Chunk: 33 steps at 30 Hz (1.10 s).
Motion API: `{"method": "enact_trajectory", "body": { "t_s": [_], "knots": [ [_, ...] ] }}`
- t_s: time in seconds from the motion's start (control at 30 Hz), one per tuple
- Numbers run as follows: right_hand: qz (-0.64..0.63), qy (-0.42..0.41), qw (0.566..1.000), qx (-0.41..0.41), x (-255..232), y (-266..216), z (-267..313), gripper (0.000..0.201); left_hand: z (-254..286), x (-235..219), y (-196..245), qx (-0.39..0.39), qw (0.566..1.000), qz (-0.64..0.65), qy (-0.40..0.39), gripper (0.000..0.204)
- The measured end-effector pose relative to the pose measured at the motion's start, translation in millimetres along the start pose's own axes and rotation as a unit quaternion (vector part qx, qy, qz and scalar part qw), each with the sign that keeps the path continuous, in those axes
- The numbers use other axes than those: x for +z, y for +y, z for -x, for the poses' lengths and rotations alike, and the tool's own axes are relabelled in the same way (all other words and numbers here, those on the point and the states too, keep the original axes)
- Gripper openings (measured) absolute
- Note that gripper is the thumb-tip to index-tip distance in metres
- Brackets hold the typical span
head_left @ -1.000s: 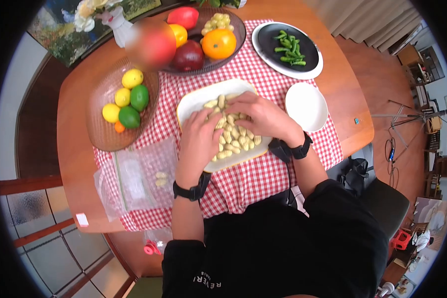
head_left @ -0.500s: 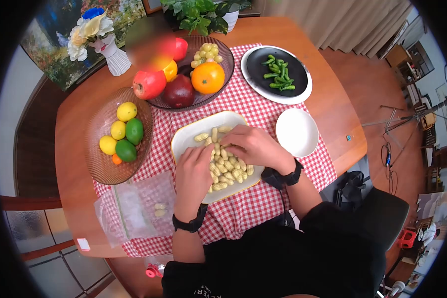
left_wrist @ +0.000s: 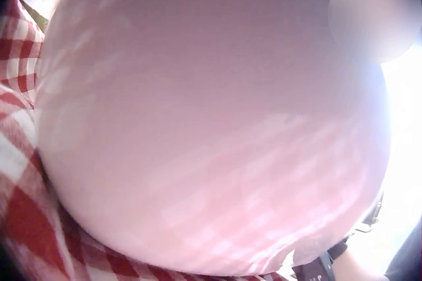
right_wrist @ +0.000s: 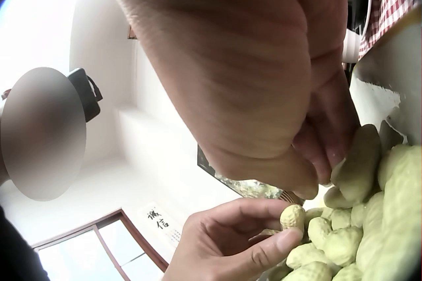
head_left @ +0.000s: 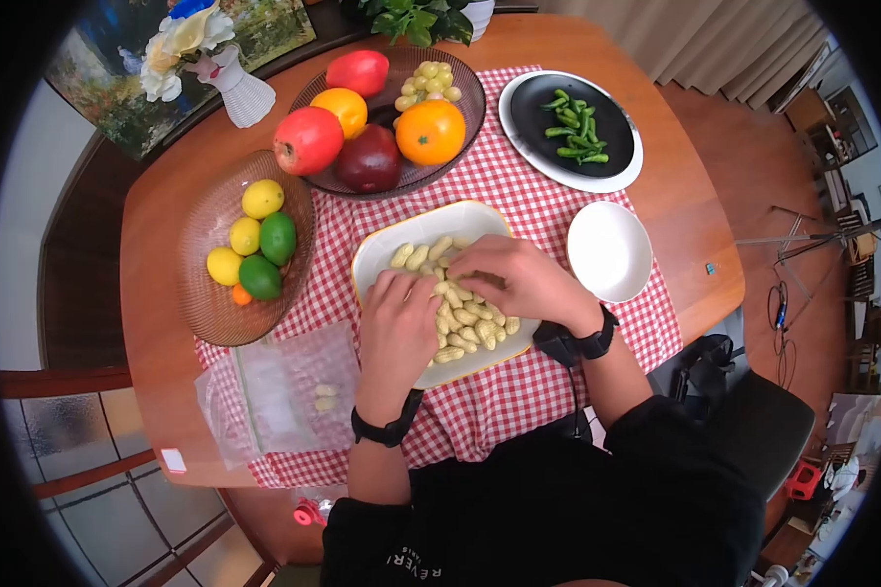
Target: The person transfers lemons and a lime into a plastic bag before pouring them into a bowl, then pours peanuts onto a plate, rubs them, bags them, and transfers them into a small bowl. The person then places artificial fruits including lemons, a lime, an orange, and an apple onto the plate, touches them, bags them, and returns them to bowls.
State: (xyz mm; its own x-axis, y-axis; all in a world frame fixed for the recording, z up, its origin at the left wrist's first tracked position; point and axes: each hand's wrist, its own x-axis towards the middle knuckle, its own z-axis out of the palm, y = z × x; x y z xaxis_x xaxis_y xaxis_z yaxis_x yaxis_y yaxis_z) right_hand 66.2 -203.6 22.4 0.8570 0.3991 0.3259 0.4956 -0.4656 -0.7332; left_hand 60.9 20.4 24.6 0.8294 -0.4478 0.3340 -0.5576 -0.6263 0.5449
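Note:
Peanuts (head_left: 467,323) lie in a white, yellow-rimmed dish (head_left: 380,252). Both hands are over them, backs upward in the head view. The left hand (head_left: 398,323) is at the dish's left part; in the right wrist view the left hand (right_wrist: 231,241) pinches a peanut (right_wrist: 292,217) between thumb and a finger. Bent fingers of the right hand (head_left: 519,281) reach in from the right; its fingertips are beside an upright-leaning peanut (right_wrist: 358,162), and whether they grip it cannot be told. A pale dish wall (left_wrist: 211,116) fills most of the left wrist view.
A fruit bowl (head_left: 470,108), a basket of lemons and green fruit (head_left: 198,284), a black plate of green peppers (head_left: 532,132) and a white bowl (head_left: 609,251) surround the dish. A plastic bag (head_left: 284,391) with peanuts lies left on the checked cloth (head_left: 480,411).
The head view has shifted between frames. Both hands have stayed over the peanuts, with slight finger movement; a few peanuts near the dish's far side lie differently.

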Motion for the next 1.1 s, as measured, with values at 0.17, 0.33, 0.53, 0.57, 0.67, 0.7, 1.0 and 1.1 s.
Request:
{"method": "enact_trajectory", "body": {
  "t_s": [0.17, 0.33, 0.53, 0.57, 0.67, 0.7, 1.0, 1.1],
  "knots": [
    [-0.017, -0.002, 1.000, 0.009, 4.3, -4.8, -0.5, 0.020, 1.1, 0.7, 2.1, 0.016, 1.000, 0.000, 0.012, 0.029],
    [-0.006, 0.002, 1.000, 0.004, 4.3, -4.0, -1.2, 0.021, 3.9, 5.6, -2.5, 0.045, 0.999, -0.001, 0.014, 0.041],
    [-0.019, 0.000, 1.000, 0.013, 8.9, -7.9, -1.1, 0.019, 5.8, 5.7, -2.0, 0.020, 0.997, 0.053, 0.057, 0.023],
    [-0.024, -0.004, 1.000, 0.005, 9.3, -8.1, -1.0, 0.019, 5.6, 5.2, -2.6, 0.028, 0.997, 0.041, 0.053, 0.022],
    [-0.021, 0.004, 1.000, 0.004, 9.2, -4.5, -0.9, 0.018, 7.3, 10.5, -4.6, 0.026, 0.998, 0.032, 0.048, 0.020],
    [-0.028, 0.003, 1.000, 0.000, 8.7, -6.1, -1.3, 0.018, 7.4, 11.1, -4.0, 0.021, 0.998, 0.025, 0.047, 0.020],
    [-0.021, 0.016, 0.999, 0.030, 5.6, -11.8, -2.2, 0.020, 9.8, 13.1, -8.0, 0.072, 0.995, 0.028, 0.057, 0.044],
    [-0.023, 0.027, 0.998, 0.044, 5.0, -16.1, -2.8, 0.022, 7.5, 13.9, -6.3, 0.052, 0.993, 0.075, 0.072, 0.025]
  ]
}}
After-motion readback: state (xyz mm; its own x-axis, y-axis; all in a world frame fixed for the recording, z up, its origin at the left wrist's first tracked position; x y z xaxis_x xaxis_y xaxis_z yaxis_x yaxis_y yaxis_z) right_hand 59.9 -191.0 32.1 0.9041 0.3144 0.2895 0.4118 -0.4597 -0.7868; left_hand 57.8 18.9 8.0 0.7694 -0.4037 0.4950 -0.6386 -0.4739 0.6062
